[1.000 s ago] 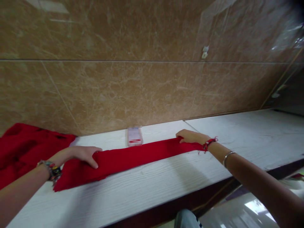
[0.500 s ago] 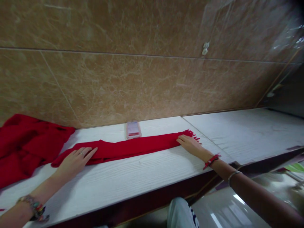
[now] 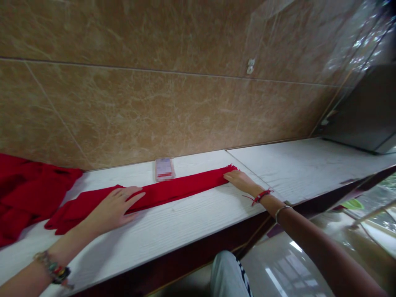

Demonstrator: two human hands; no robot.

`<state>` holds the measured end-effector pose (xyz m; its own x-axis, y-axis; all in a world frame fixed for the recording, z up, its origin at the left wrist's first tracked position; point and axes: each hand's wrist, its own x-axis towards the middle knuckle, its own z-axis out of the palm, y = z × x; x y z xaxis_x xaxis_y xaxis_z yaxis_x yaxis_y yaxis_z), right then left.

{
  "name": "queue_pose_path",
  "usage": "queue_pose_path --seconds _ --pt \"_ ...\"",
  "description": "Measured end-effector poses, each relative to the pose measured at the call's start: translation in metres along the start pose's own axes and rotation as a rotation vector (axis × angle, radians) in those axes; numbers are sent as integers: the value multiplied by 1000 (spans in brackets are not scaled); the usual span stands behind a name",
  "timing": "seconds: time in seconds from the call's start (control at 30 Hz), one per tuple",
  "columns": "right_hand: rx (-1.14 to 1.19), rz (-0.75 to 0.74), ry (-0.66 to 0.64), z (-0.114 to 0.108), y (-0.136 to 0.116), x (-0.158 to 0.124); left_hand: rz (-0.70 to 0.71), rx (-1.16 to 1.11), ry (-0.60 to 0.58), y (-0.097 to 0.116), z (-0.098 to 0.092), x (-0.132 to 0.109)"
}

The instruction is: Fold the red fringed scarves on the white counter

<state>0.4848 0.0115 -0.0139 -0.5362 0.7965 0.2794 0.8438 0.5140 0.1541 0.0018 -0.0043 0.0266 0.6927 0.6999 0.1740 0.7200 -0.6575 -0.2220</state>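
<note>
A red fringed scarf (image 3: 182, 187) lies as a long narrow folded strip across the white tabletop. Over its left part is my left hand (image 3: 116, 208), palm down with the fingers spread; whether it presses on the cloth is hard to tell. At the scarf's right end, just short of the fringe, my right hand (image 3: 239, 181) has its fingers closed on the near edge. The fringe is partly hidden behind that hand. Off to the left sits a heaped pile of red cloth (image 3: 27, 198).
Against the wall lies a small pink-edged rectangular item (image 3: 164, 169) with a blurred face. A brown marbled wall (image 3: 130, 111) backs the white table (image 3: 275, 161). A dark grey box-like object (image 3: 359, 107) stands at the far right. My knee (image 3: 229, 274) is below the table edge.
My left hand has moved right along the scarf, with its fingers more spread. My right hand stays near the fringed end. The view has shifted to the right.
</note>
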Motion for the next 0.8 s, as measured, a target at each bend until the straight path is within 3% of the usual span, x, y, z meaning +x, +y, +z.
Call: queue_pose_path --seconds 0.1,0.23,0.37,0.5,0.57,0.7,0.8 --pt "-4 4 16 0 1 5 48 -34 -46 8 16 24" --pt "6 19 6 2 5 8 64 -51 -33 -5 38 28" --pt "67 53 -57 -10 3 14 48 -119 11 -7 36 29" --pt "203 -42 -143 -32 -25 34 83 -159 -6 12 22 51" --pt "260 -106 -126 -37 -48 51 118 -156 -32 25 17 66" --pt "297 -229 -59 -26 -85 79 130 -185 -38 43 14 85" --pt "314 -228 28 -11 -94 83 120 -224 -18 44 18 85"
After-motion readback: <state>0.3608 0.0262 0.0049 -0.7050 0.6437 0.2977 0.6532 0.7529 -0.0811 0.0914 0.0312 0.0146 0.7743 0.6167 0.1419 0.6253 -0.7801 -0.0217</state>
